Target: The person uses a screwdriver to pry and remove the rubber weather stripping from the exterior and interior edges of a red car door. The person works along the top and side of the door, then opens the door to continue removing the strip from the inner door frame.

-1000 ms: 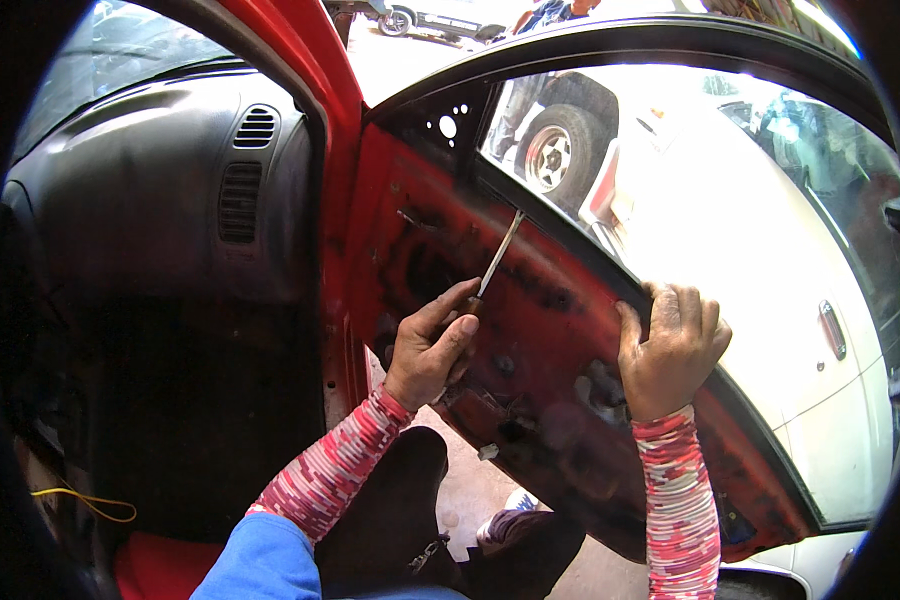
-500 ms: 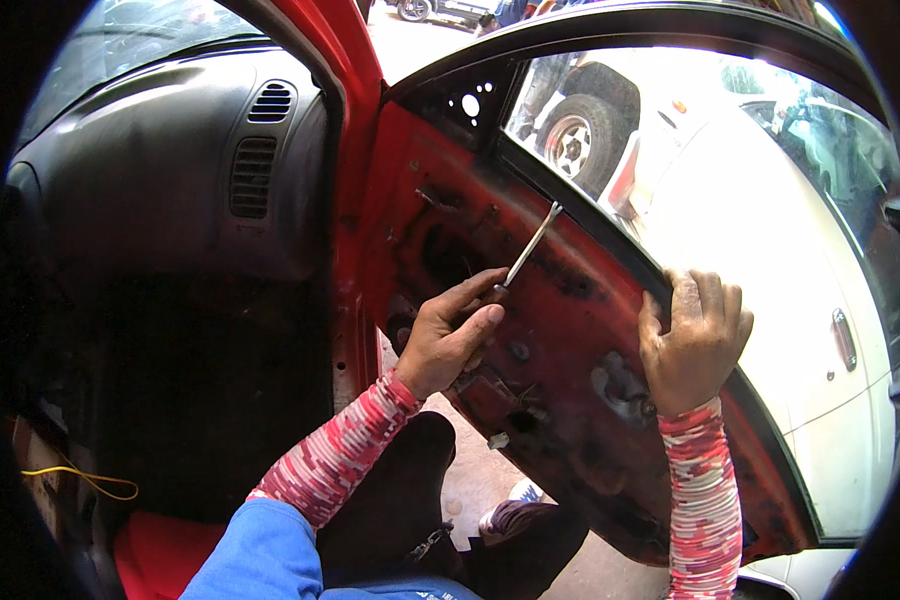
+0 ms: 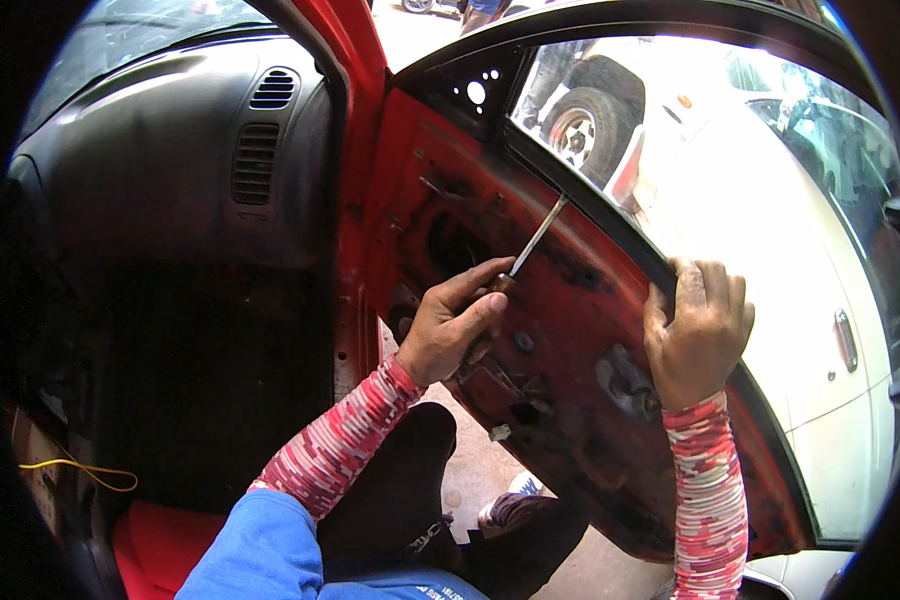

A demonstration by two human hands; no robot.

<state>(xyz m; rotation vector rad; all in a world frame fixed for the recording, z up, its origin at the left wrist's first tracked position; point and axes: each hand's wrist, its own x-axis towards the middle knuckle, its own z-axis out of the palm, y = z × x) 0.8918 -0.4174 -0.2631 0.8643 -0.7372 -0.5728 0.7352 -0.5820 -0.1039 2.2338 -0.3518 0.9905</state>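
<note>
a screwdriver (image 3: 539,236) slants up and to the right in front of a bare red door panel (image 3: 590,310), its tip at the lower edge of the black window strip (image 3: 590,202); whether it is wedged under cannot be told. the left hand (image 3: 452,325) has its grip clamped on the handle, mostly hiding it, with the index finger near the shaft. farther along, the right hand (image 3: 700,340) has its grip closed over the same strip, thumb on the panel side, fingers curled over the top. beyond the window stands a white car (image 3: 770,250); to the left are a dark dashboard (image 3: 140,150) and a yellow wire (image 3: 90,468).
</note>
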